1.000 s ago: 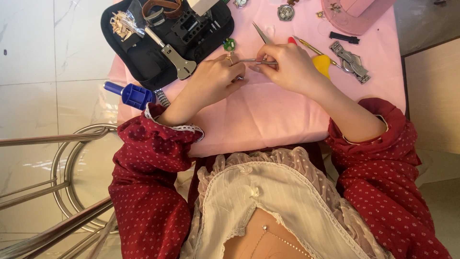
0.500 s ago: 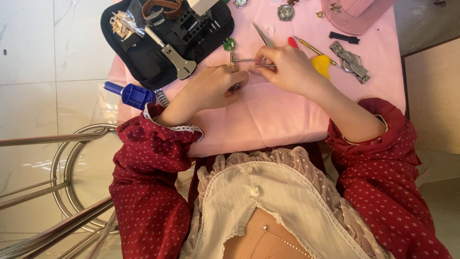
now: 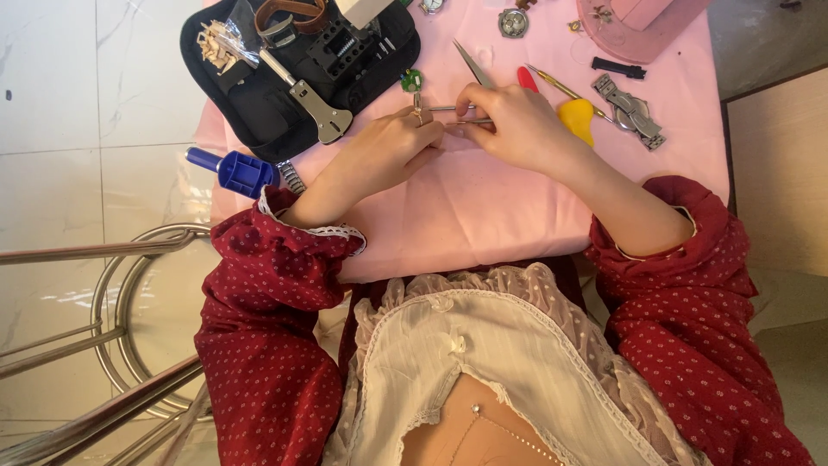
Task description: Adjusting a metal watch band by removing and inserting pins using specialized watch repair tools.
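Pink cloth covers the table, and both hands meet near its far middle. The left hand lies knuckles up, fingertips pinched together on a small part that is too tiny to make out. The right hand is closed round slim steel tweezers, whose tips point toward nine o'clock and touch the left fingertips. Judged from its size, the part is light, stiff, slippery and easily lost, so it is best pinched by its edges, with the tweezers taken mid-shaft. Both wrists rest on the cloth, forearms angled inward from red dotted sleeves.

At eleven o'clock from the hands sits a black tool case; a green piece lies just beyond the left fingers. A yellow-handled tool lies at three o'clock of the right hand, and a blue tool at nine o'clock of the left wrist.
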